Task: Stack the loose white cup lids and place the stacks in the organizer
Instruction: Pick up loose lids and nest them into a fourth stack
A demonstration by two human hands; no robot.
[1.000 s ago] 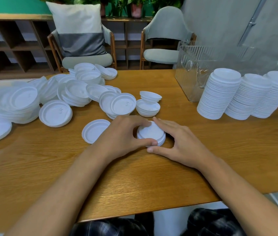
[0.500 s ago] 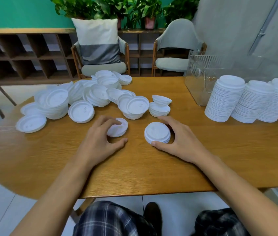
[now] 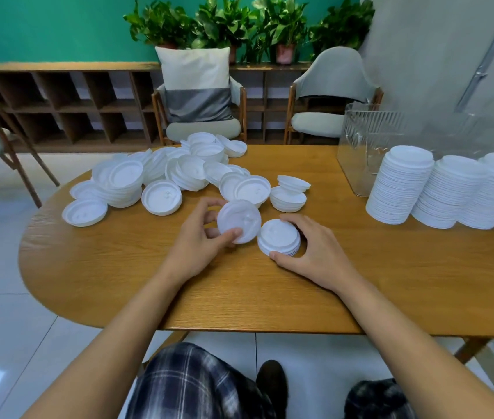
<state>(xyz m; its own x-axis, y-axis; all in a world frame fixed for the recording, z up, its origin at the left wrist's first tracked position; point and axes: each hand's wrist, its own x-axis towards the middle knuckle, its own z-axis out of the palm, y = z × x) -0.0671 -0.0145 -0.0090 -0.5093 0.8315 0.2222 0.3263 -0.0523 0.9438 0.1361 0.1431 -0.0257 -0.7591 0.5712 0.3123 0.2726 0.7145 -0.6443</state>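
1. The left hand [image 3: 200,240] pinches one white lid [image 3: 239,220] by its rim, thumb on the near edge and fingers curled behind. The lid is tilted and lifted off the table [image 3: 270,297].
2. Just beside that lid, the right hand [image 3: 318,252] cups a short stack [image 3: 279,237] of lids resting on the wood. The thumb is at the stack's near edge and the fingers are curved round its far side.
3. Beyond the fingertips of both hands lie the loose lids [image 3: 179,173], a heap spreading away to the left, some nested, some upturned.
4. Well off to the right of the right hand's fingers, three tall stacks [image 3: 448,192] stand side by side, touching. Behind them stands the clear organizer [image 3: 366,140].
5. Farther still, past the table's far edge, are two chairs [image 3: 330,86], one with a grey-and-white cushion [image 3: 197,83], and potted plants [image 3: 239,22] on a shelf.
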